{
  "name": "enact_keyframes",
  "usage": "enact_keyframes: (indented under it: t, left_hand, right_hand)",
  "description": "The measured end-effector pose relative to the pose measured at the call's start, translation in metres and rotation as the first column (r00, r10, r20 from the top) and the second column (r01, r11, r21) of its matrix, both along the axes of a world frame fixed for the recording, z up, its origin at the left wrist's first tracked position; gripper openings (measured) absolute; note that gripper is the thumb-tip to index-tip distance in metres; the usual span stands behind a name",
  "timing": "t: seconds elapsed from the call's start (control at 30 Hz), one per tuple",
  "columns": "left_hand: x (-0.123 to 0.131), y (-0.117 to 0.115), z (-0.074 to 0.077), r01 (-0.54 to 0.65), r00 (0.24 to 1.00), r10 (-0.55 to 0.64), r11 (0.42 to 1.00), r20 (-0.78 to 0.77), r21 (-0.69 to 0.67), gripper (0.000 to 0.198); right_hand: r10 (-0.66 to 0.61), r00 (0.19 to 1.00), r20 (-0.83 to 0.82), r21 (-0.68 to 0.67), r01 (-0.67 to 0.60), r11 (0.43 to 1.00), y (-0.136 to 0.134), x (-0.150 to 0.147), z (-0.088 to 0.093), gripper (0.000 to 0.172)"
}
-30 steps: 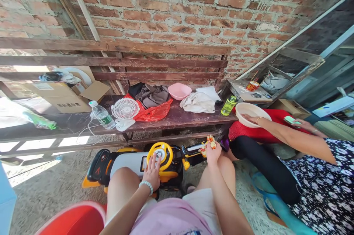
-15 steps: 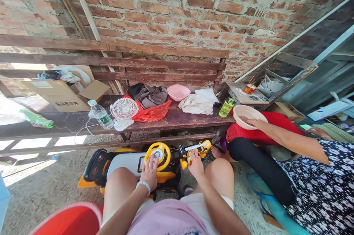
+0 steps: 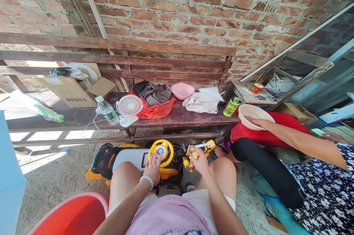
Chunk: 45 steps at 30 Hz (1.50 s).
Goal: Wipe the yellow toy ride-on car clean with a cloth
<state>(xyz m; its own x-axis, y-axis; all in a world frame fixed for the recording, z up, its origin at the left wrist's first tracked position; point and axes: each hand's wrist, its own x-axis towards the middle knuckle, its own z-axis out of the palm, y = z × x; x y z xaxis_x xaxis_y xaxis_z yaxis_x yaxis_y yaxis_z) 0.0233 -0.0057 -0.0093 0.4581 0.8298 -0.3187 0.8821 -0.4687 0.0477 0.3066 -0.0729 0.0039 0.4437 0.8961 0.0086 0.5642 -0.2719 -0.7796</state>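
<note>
Presently, item one: left hand, fingers spread flat on the yellow steering wheel of a ride-on toy car on the floor below the bench's front edge. Item two: right hand, fingers curled around a small orange-yellow toy, held just right of the wheel, beside the car's yellow front piece. The right hand is nearer that piece. Item three: bench bearing fan, water bottle, pink bowl. A co-worker's hand rests in a basin off its right end.
</note>
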Motion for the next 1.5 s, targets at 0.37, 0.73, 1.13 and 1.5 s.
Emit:
enact_keyframes:
  t: [0.37,0.73,1.13,1.5]
  left_hand:
    - [-0.001,-0.001,0.012,-0.007,1.0,0.007,0.998,0.003,-0.065,0.102]
    - [-0.001,0.0,0.01,-0.004,1.0,0.002,0.996,-0.017,-0.088,0.108]
    - [-0.004,0.0,-0.009,0.027,0.999,-0.029,0.999,-0.038,-0.045,0.11]
    - [-0.006,0.002,-0.007,0.034,0.998,-0.038,0.997,-0.056,-0.071,0.11]
  right_hand:
    - [0.207,0.932,0.297,0.048,-0.231,0.972,0.069,0.017,0.084,0.053]
    - [0.646,0.741,0.182,-0.729,-0.339,0.594,0.17,-0.044,0.04,0.026]
    - [0.653,0.756,0.044,-0.806,-0.36,0.471,0.193,-0.05,-0.001,0.034]
    - [0.416,0.889,0.191,-0.761,-0.133,0.634,0.193,-0.037,-0.002,0.026]
